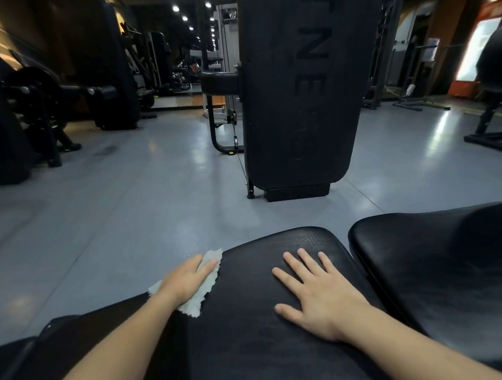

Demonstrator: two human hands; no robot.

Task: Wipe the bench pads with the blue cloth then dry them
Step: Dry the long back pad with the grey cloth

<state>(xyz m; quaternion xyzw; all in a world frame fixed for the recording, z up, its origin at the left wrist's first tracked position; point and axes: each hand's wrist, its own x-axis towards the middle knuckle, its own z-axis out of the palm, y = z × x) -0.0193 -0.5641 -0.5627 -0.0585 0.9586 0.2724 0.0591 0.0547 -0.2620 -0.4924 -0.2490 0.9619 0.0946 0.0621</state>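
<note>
Head view over a black padded bench in a dim gym: the left hand (190,277) lies flat on a pale, blue-grey cloth (204,286) at the left edge of the near pad (252,322), fingers straight and held close together, pressing the cloth to the surface rather than pinching it; the cloth is thin and crumpled, with a ragged, frayed outline, one corner poking out beyond the fingertips and another showing behind the wrist, part of it hanging past the pad's rim; in this light it reads more grey-green than blue. The right hand (317,291) rests palm-down on the middle of the same pad, fingers spread wide and straight, thumb out to the side, holding nothing; both bare forearms reach in from the bottom of the frame. The near pad is black with a fine, leather-like grain and a dull sheen, its far end rounded; a second black pad (442,266) lies just beside it on the right, parted from it by a narrow dark gap, its top smoother and glossier. A few small bright specks show on the grey floor (113,213) just beyond the cloth; whether they are droplets cannot be told. Ahead stands a tall black machine panel (296,84) with raised letters; more dark gym equipment (47,93) lines the left side.
</note>
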